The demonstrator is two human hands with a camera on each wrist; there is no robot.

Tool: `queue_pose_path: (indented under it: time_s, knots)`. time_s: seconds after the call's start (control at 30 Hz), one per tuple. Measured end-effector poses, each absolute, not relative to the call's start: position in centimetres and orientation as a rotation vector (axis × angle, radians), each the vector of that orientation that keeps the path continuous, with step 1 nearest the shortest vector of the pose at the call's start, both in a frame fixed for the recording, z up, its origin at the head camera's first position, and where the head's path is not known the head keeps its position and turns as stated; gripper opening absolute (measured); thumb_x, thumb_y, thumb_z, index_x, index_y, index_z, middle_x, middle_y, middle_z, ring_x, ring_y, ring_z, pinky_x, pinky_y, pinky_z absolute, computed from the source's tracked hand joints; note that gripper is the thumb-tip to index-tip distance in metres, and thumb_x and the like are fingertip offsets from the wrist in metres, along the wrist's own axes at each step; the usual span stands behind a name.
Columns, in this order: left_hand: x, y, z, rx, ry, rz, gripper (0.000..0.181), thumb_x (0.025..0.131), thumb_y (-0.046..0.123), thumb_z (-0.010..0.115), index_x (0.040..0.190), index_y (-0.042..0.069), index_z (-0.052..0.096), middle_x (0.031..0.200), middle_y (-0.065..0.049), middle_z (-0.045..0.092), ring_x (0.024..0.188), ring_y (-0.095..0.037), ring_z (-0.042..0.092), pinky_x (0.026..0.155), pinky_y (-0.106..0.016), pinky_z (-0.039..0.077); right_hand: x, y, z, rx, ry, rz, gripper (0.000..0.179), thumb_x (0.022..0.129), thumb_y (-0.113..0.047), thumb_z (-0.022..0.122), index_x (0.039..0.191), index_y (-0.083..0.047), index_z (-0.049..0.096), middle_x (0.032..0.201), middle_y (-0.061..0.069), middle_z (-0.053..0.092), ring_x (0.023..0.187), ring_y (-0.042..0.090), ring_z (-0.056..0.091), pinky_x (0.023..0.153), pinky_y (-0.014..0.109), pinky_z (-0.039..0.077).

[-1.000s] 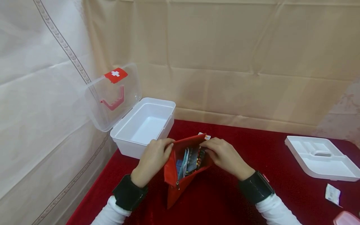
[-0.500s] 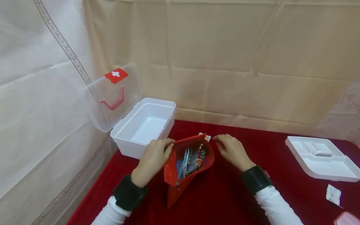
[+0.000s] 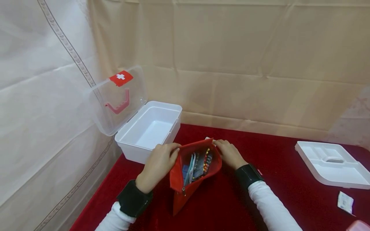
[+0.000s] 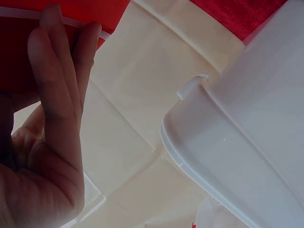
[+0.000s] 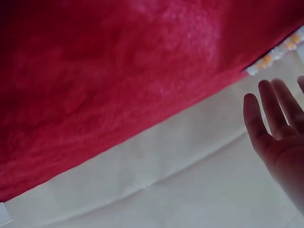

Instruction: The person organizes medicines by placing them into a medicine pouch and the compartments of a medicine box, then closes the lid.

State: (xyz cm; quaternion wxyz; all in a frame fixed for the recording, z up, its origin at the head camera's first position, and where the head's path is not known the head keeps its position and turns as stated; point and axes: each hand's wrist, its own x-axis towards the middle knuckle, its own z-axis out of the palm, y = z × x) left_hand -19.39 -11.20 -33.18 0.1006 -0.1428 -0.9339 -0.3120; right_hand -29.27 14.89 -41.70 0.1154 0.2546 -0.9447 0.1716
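A red zippered pouch (image 3: 177,175) stands tilted and gaping above the table. Its rim is pinched by my left hand (image 3: 158,163), thumb and fingers at the upper left corner. Inside the pouch lie a blister pack (image 3: 206,163) with red and yellow pills and several blue and silver packets. My right hand (image 3: 230,154) is just behind the pouch's right side. There, its fingers, fairly straight in the right wrist view, reach beside a flat white and orange packet (image 5: 275,54). In the head view the hand and pouch cover most of that packet.
A white first-aid box (image 3: 133,150) stands behind on the left, its clear lid (image 3: 101,118) raised. On the right lie a white divided tray (image 3: 338,175), a small white packet (image 3: 345,202) and part of a pink object (image 3: 359,226). Red cloth (image 3: 277,160) covers the table.
My right hand has let go of the pouch's rim, drawn off to the right, then come back to the packet behind the pouch. My left hand keeps its hold.
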Motion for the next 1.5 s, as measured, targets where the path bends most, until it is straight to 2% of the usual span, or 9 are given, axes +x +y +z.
queue_pose_path:
  time_s: [0.2,0.4,0.6,0.87,0.97,1.17,1.27,1.5]
  knots:
    - [-19.4,-11.2,-33.3,-0.416,-2.748,-0.940,0.024,0.086,0.020,0.062,0.108,0.012,0.067,0.086,-0.003,0.070,0.056,-0.003,0.057,0.054,-0.016,0.050,-29.8,14.2,-42.4,0.762,-2.869,0.515,0.040,0.087,-0.010,0.055,0.127,-0.012,0.050,0.132,0.020,0.047,0.119,0.040,0.043,0.092,0.059,0.039]
    - [-19.4,-11.2,-33.3,-0.416,-2.746,-0.944,0.024,0.086,0.020,0.062,0.108,0.012,0.067,0.086,-0.003,0.069,0.056,-0.003,0.057,0.055,-0.017,0.050,-30.1,13.8,-42.4,0.762,-2.954,0.559,0.044,0.090,-0.017,0.051,0.134,-0.014,0.045,0.138,0.020,0.041,0.125,0.043,0.037,0.096,0.062,0.035]
    - [-19.4,-11.2,-33.3,-0.414,-2.749,-0.950,0.024,0.085,0.020,0.063,0.108,0.012,0.067,0.085,-0.003,0.069,0.055,-0.003,0.057,0.055,-0.017,0.051,-30.2,13.7,-42.5,0.756,-2.972,0.533,0.046,0.091,-0.019,0.049,0.136,-0.015,0.043,0.140,0.018,0.040,0.125,0.043,0.037,0.097,0.060,0.034]
    - [-19.4,-11.2,-33.3,-0.411,-2.749,-0.940,0.025,0.085,0.020,0.063,0.108,0.012,0.067,0.085,-0.003,0.069,0.054,-0.003,0.056,0.054,-0.017,0.050,-29.8,13.8,-42.3,0.737,-2.933,0.498,0.050,0.084,-0.013,0.058,0.131,-0.003,0.045,0.133,0.025,0.044,0.119,0.046,0.042,0.095,0.057,0.038]
    - [-19.4,-11.1,-33.3,-0.412,-2.749,-0.932,0.024,0.086,0.020,0.062,0.108,0.012,0.067,0.085,-0.003,0.069,0.054,-0.003,0.055,0.053,-0.016,0.049,-29.6,13.7,-42.0,0.705,-2.917,0.472,0.046,0.083,-0.012,0.058,0.127,-0.002,0.049,0.128,0.026,0.047,0.113,0.046,0.046,0.089,0.057,0.043]
    - [-19.4,-11.1,-33.2,-0.443,-2.715,-0.869,0.022,0.087,0.018,0.060,0.106,0.012,0.068,0.082,-0.002,0.069,0.054,-0.003,0.052,0.050,-0.015,0.044,-29.1,13.3,-41.7,0.571,-2.886,0.299,0.032,0.087,-0.013,0.054,0.118,-0.004,0.053,0.113,0.023,0.053,0.095,0.043,0.050,0.074,0.055,0.046]
    - [-19.4,-11.2,-33.3,-0.449,-2.708,-0.858,0.022,0.087,0.018,0.060,0.106,0.012,0.068,0.082,-0.002,0.069,0.054,-0.004,0.051,0.050,-0.015,0.044,-28.9,13.3,-41.7,0.535,-2.897,0.219,0.028,0.089,-0.014,0.051,0.116,-0.007,0.053,0.107,0.022,0.052,0.092,0.042,0.050,0.073,0.055,0.045]
    - [-19.5,-11.2,-33.3,-0.458,-2.721,-0.863,0.022,0.087,0.018,0.061,0.107,0.011,0.067,0.084,-0.004,0.069,0.055,-0.004,0.053,0.050,-0.014,0.044,-28.8,14.0,-41.7,0.508,-2.959,0.145,0.036,0.089,-0.020,0.053,0.125,-0.019,0.053,0.107,0.021,0.049,0.094,0.042,0.048,0.075,0.055,0.042]
